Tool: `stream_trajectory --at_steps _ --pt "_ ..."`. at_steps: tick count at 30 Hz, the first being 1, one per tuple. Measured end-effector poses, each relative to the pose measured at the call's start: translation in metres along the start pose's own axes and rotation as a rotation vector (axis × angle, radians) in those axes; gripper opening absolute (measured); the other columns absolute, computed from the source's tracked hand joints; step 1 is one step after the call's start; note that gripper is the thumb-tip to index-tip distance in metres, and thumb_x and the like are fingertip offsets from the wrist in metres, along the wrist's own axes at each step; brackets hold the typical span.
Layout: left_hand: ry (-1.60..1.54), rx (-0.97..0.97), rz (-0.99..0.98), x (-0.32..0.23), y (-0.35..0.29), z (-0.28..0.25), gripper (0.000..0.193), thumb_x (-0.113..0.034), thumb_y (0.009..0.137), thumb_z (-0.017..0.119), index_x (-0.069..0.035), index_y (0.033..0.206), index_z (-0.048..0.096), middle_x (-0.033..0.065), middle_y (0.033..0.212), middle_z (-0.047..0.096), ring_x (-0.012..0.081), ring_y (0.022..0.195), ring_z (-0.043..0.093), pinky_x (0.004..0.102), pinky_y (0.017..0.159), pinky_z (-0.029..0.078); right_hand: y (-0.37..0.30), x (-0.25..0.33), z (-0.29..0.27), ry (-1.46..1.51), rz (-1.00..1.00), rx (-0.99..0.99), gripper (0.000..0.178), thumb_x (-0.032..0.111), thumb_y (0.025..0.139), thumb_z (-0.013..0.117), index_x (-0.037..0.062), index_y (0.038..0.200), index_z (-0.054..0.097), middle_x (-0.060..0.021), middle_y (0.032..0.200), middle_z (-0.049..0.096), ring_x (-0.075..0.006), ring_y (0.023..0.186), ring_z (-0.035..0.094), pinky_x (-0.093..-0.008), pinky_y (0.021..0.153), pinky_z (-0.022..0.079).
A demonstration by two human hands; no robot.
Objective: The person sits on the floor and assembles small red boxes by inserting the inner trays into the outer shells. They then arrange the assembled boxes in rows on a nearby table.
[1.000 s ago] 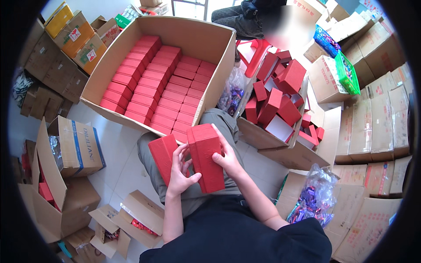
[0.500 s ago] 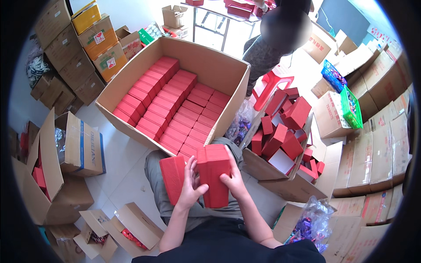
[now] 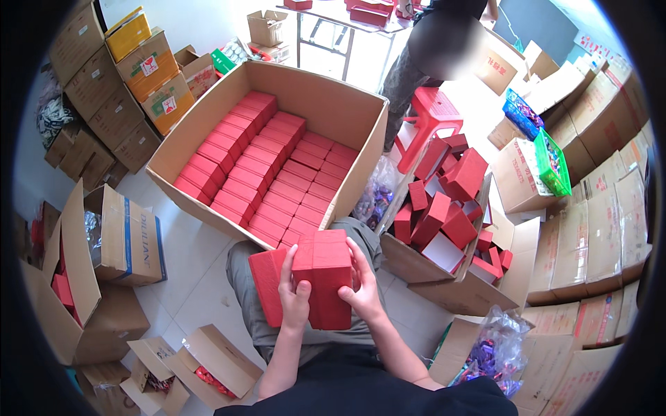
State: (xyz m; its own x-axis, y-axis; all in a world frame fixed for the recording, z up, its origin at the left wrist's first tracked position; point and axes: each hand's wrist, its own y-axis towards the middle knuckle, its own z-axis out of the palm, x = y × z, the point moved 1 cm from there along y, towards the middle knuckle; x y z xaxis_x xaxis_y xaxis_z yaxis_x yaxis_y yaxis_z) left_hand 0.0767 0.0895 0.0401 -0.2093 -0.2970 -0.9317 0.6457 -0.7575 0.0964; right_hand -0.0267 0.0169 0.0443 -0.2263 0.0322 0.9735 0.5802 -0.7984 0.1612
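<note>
Above my lap I hold a red cardboard gift box upright between both hands. A line runs down its length; I cannot tell whether it is one lidded box or two pressed together. My left hand grips its left side, thumb toward me. On the right side my right hand is closed round it, its thumb on the near face. Another red box lies on my left thigh, just left of my left hand. Beyond my knees, a big open carton holds rows of stacked red boxes.
A carton of loose red boxes stands at my right, near a red plastic stool. Stacked cartons line the right side. Open cartons sit at left. Ahead, another person stands by a table.
The box in my hands has turned more upright and shifted slightly left and down. My left hand has closed against its side. The whole view has shifted slightly.
</note>
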Motion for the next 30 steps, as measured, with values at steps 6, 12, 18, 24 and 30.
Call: stream_trajectory --at_steps 6,12,18,24,30 --pt "0.090 -0.023 0.046 -0.008 0.001 0.012 0.072 -0.051 0.081 0.049 -0.002 0.130 0.030 0.0143 0.118 0.045 0.0209 0.106 0.046 0.0326 0.091 0.035 -0.003 0.004 -0.001 -0.028 -0.012 -0.122 0.085 0.047 0.066 0.068 0.0037 0.130 0.032 -0.0140 0.123 0.038 -0.0242 0.114 0.039 -0.0356 0.095 0.030" --pt "0.156 -0.032 0.093 -0.002 -0.003 0.009 0.077 -0.053 0.080 0.049 -0.001 0.132 0.026 0.0147 0.125 0.040 0.0228 0.111 0.043 0.0341 0.093 0.034 0.003 0.003 -0.006 0.144 0.001 -0.047 0.085 0.042 0.066 0.070 0.0028 0.130 0.031 -0.0118 0.124 0.036 -0.0222 0.115 0.038 -0.0340 0.096 0.030" --pt "0.163 0.021 0.076 0.004 -0.002 -0.001 0.076 -0.054 0.081 0.047 -0.001 0.132 0.026 0.0145 0.129 0.036 0.0222 0.113 0.041 0.0344 0.094 0.033 0.004 0.002 -0.005 0.279 0.017 -0.029 0.086 0.039 0.066 0.071 0.0020 0.131 0.029 -0.0102 0.125 0.035 -0.0202 0.116 0.037 -0.0333 0.096 0.029" --pt "0.177 -0.042 0.056 -0.002 0.000 0.005 0.072 -0.053 0.084 0.041 -0.002 0.132 0.026 0.0139 0.129 0.036 0.0217 0.114 0.040 0.0343 0.094 0.032 0.003 -0.004 -0.003 0.052 -0.011 -0.028 0.091 0.045 0.065 0.069 0.0028 0.133 0.024 -0.0158 0.128 0.032 -0.0259 0.117 0.035 -0.0357 0.098 0.027" --pt "0.009 -0.082 0.031 0.004 0.000 -0.008 0.073 -0.053 0.085 0.038 -0.002 0.134 0.019 0.0134 0.134 0.027 0.0220 0.119 0.033 0.0339 0.098 0.027 -0.007 -0.008 -0.009 -0.214 0.038 0.188 0.088 0.042 0.065 0.066 0.0024 0.132 0.025 -0.0180 0.127 0.030 -0.0283 0.120 0.031 -0.0377 0.099 0.025"
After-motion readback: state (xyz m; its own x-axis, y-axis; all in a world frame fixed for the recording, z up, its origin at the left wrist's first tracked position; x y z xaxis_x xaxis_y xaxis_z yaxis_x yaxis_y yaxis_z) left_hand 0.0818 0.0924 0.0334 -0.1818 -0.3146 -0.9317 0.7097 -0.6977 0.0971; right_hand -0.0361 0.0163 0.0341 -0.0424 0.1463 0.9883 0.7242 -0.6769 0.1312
